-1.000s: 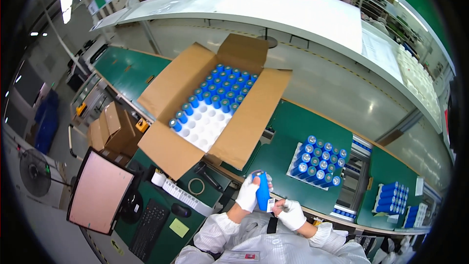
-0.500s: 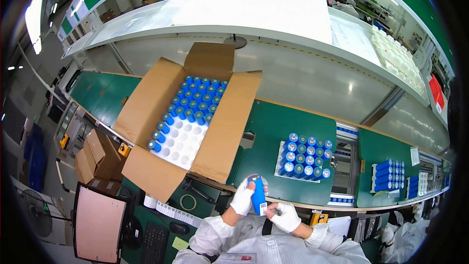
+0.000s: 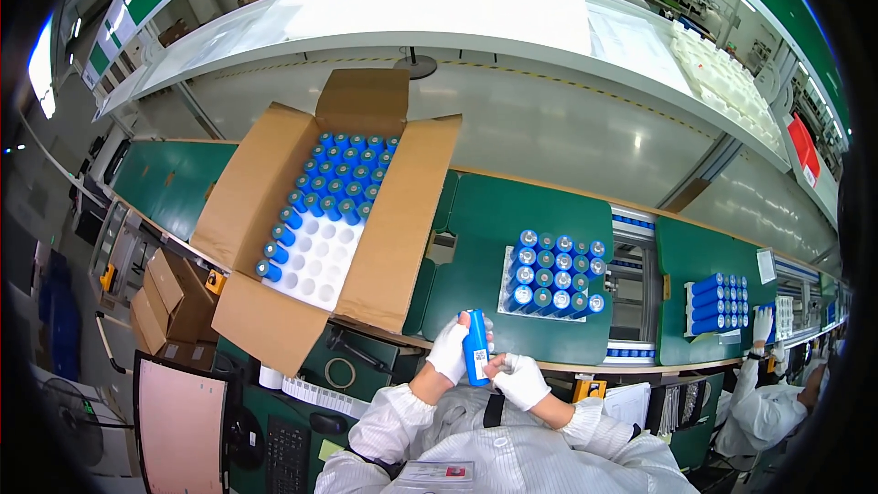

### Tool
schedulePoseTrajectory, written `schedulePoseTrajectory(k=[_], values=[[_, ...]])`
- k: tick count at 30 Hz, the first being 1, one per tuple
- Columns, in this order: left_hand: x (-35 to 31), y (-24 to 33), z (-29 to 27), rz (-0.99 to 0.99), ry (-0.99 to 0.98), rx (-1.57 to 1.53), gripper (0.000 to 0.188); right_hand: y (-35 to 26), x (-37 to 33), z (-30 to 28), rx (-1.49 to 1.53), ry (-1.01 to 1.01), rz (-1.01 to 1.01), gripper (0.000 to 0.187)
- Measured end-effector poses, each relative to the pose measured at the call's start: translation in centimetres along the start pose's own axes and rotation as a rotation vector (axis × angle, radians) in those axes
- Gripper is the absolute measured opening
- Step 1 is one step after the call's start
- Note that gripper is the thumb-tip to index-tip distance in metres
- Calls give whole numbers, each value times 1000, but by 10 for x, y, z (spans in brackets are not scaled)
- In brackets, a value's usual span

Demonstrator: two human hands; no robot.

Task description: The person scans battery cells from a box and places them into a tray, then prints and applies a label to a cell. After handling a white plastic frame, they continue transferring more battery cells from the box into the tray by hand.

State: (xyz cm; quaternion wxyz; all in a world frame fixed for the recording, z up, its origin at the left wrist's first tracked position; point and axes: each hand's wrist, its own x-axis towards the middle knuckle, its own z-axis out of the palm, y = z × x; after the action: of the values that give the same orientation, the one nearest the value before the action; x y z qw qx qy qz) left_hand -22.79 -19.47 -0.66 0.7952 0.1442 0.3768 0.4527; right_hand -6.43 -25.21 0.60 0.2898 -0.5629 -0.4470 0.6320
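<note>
My left hand [image 3: 448,353], in a white glove with bare fingertips, is wrapped around a blue cylindrical battery cell [image 3: 476,340]. The cell is nearly upright, and a white label with a square printed code [image 3: 480,362] sits near its lower end. Curled fingers of my gloved right hand [image 3: 521,381] meet the cell's lower right side beside that label. Beyond my hands, a white tray [image 3: 505,285] on the green bench carries rows of similar blue cells [image 3: 545,260]. Some tops there look shiny metal, others dark.
Left of my hands, an open cardboard box [image 3: 422,210] contains blue cells in a white holed insert [image 3: 315,263]. A monitor [image 3: 180,421], keyboard [image 3: 286,457] and tape ring [image 3: 340,373] lie lower left. Rightward are a conveyor [image 3: 633,285], more cells [image 3: 720,304] and a co-worker's gloved hand [image 3: 763,322].
The whole view has shifted, so the bench and box appear farther left and higher. The cell in my hands stands a little straighter. A co-worker's arm has come into view at right.
</note>
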Motion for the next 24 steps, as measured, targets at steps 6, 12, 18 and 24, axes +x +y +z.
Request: schedulePoseTrajectory(k=[6, 12, 18, 24], values=[[-1, 1, 3, 0, 28, 31, 54, -8, -2, 0, -101, 8, -28, 19], [-3, -2, 1, 13, 30, 45, 53, -3, -1, 2, -194, 38, -75, 18], [-6, -1, 2, 14, 37, 65, 53, -3, 0, 2, -127, 7, -22, 15], [-6, -3, 0, 23, 36, 77, 55, -3, -1, 4, -206, 22, -48, 15]])
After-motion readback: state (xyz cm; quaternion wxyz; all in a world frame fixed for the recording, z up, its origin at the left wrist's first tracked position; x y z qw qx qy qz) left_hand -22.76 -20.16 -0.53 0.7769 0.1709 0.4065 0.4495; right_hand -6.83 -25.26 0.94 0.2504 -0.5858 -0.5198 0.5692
